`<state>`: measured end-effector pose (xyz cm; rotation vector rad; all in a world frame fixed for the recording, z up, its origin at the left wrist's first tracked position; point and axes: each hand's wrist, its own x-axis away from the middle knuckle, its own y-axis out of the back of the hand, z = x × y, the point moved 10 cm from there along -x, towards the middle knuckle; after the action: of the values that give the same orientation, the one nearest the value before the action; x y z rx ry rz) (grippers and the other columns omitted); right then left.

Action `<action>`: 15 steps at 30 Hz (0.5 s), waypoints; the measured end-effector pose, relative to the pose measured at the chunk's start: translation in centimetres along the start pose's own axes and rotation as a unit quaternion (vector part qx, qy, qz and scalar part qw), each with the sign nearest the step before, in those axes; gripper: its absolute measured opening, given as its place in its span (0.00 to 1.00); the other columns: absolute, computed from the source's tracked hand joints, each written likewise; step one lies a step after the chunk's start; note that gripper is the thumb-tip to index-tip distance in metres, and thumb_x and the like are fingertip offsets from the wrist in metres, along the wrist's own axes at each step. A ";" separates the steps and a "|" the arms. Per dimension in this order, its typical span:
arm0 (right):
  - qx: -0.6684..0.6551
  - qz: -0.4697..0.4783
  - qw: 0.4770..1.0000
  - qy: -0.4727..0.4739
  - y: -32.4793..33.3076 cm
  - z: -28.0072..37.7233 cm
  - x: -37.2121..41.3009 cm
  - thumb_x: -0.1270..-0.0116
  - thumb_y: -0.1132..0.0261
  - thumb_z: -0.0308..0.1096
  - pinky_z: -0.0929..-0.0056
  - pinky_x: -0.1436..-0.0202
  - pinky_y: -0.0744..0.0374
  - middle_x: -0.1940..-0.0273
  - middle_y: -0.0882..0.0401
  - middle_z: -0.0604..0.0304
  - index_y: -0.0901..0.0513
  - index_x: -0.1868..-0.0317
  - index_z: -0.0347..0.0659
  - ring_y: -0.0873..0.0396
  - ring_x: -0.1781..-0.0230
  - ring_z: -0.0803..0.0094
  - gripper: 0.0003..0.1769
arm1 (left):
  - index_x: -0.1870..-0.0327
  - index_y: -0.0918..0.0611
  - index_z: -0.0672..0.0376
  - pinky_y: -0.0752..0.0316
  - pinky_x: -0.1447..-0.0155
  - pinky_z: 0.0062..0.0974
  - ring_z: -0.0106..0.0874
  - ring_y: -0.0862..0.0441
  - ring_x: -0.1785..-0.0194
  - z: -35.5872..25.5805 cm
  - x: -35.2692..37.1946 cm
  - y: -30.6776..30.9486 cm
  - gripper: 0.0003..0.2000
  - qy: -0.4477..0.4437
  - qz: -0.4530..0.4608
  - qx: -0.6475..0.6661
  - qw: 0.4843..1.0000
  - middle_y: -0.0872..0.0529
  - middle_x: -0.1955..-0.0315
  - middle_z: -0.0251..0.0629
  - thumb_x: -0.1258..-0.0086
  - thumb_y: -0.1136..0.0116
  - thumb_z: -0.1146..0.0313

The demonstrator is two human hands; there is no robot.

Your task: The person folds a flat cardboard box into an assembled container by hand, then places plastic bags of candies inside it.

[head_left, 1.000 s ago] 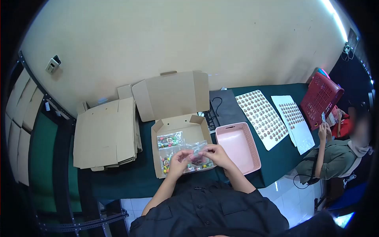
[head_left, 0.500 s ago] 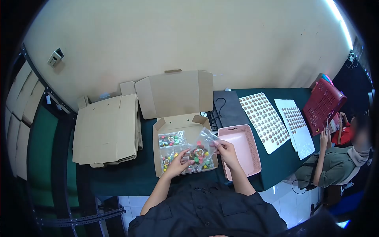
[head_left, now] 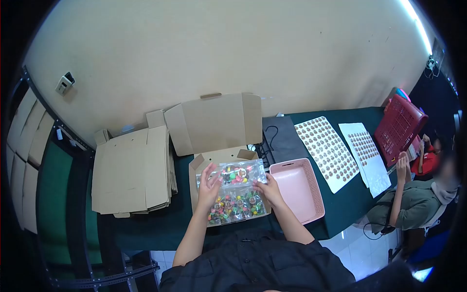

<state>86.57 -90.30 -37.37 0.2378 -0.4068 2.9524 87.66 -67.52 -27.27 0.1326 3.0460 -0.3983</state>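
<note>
**A:** Where is the clear bag point(head_left: 237, 173), and what hems it in?

**B:** It is just above the open cardboard box point(head_left: 200, 163), near the back wall, over more filled bags point(head_left: 236, 205) lying inside. The raised lid point(head_left: 214, 121) stands behind it. The pink basket point(head_left: 311, 192) sits just beside the box on the right, and a stack of flat cartons point(head_left: 129, 170) lies to the left.

**A:** Which way does it run?

**B:** Its long axis goes left to right, roughly level, with the broad face up.

**A:** And the hands?

**B:** The left hand point(head_left: 209, 182) rests on the bag's left end, open, with the fingers stretched and spread. The right hand point(head_left: 268, 191) pinches the right end. Both forearms reach in from below.
</note>
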 end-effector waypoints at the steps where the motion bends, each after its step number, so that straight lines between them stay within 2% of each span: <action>1: 0.086 -0.026 0.994 0.059 0.2 1.2 -0.3 0.44 0.35 0.25 0.74 0.60 0.20 0.51 0.28 0.46 0.39 0.42 0.29 0.21 0.59 0.66 0.31 | 0.37 0.37 0.56 0.33 0.39 0.28 0.36 0.33 0.39 0.7 -0.7 0.3 0.25 0.004 0.004 -0.003 1.000 0.38 0.39 0.46 0.35 0.47 0.74; 2: 0.167 -0.082 0.977 0.101 1.0 2.2 0.1 0.43 0.34 0.32 0.69 0.54 0.24 0.47 0.31 0.43 0.42 0.37 0.32 0.23 0.55 0.61 0.36 | 0.39 0.33 0.55 0.33 0.39 0.29 0.38 0.32 0.39 0.9 -1.6 1.7 0.21 -0.046 -0.042 -0.190 0.980 0.38 0.39 0.46 0.34 0.48 0.72; 3: 0.164 -0.086 0.978 0.099 1.3 2.1 0.0 0.43 0.34 0.32 0.69 0.54 0.24 0.47 0.31 0.43 0.42 0.37 0.32 0.23 0.55 0.61 0.36 | 0.42 0.30 0.53 0.33 0.39 0.31 0.40 0.32 0.40 0.8 -2.2 2.6 0.18 -0.096 -0.085 -0.369 0.920 0.38 0.39 0.46 0.33 0.49 0.70; 4: 0.267 -0.121 0.947 0.131 2.0 3.0 0.2 0.41 0.36 0.32 0.67 0.46 0.29 0.44 0.35 0.42 0.40 0.38 0.32 0.28 0.49 0.58 0.33 | 0.42 0.30 0.53 0.33 0.39 0.31 0.40 0.32 0.40 1.5 -2.5 3.0 0.18 -0.096 -0.081 -0.371 0.920 0.38 0.39 0.46 0.33 0.49 0.70; 5: 0.367 -0.154 0.903 0.161 2.4 4.0 0.3 0.39 0.37 0.33 0.66 0.39 0.33 0.41 0.39 0.42 0.38 0.40 0.32 0.32 0.43 0.56 0.30 | 0.44 0.28 0.53 0.35 0.39 0.34 0.42 0.32 0.39 4.0 -2.7 4.5 0.16 0.003 -0.091 -0.292 0.952 0.38 0.39 0.47 0.33 0.50 0.69; 6: 0.354 -0.142 0.913 0.147 2.7 3.7 0.2 0.37 0.40 0.37 0.64 0.38 0.36 0.45 0.34 0.43 0.33 0.43 0.34 0.33 0.43 0.53 0.25 | 0.47 0.25 0.53 0.36 0.38 0.36 0.44 0.33 0.39 6.9 -2.5 5.7 0.14 0.102 -0.100 -0.207 0.968 0.38 0.39 0.48 0.34 0.50 0.68; 7: 0.352 -0.146 0.913 0.145 2.9 4.2 0.7 0.37 0.40 0.37 0.64 0.38 0.36 0.45 0.34 0.43 0.33 0.43 0.34 0.33 0.43 0.53 0.25 | 0.47 0.25 0.53 0.36 0.38 0.36 0.44 0.33 0.39 8.5 -2.3 6.3 0.14 0.103 -0.096 -0.209 0.968 0.38 0.39 0.48 0.34 0.50 0.68; 9: 0.392 -0.133 0.899 0.146 2.8 5.0 1.5 0.36 0.42 0.36 0.65 0.42 0.33 0.50 0.29 0.45 0.28 0.50 0.33 0.30 0.47 0.54 0.18 | 0.49 0.25 0.56 0.40 0.36 0.40 0.49 0.36 0.38 10.9 -2.1 6.3 0.14 0.065 -0.044 -0.323 0.943 0.38 0.39 0.51 0.36 0.49 0.70; 13: 0.375 -0.131 0.907 0.137 3.5 3.2 1.7 0.37 0.43 0.35 0.65 0.45 0.31 0.55 0.26 0.46 0.25 0.55 0.33 0.28 0.50 0.54 0.14 | 0.49 0.26 0.57 0.45 0.33 0.41 0.51 0.40 0.36 13.5 -1.2 3.8 0.16 0.030 0.012 -0.366 0.930 0.39 0.39 0.54 0.39 0.48 0.71; 15: 0.371 -0.097 0.916 0.117 2.8 2.2 1.6 0.37 0.43 0.34 0.64 0.46 0.31 0.57 0.25 0.46 0.24 0.57 0.33 0.27 0.52 0.54 0.13 | 0.47 0.28 0.57 0.47 0.32 0.42 0.54 0.44 0.34 13.6 -1.1 1.7 0.19 -0.031 0.058 -0.453 0.889 0.40 0.39 0.56 0.41 0.47 0.71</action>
<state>84.84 -93.37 -35.73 -0.0026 0.7395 2.7400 89.64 -69.45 -40.72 0.2294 2.7856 0.9951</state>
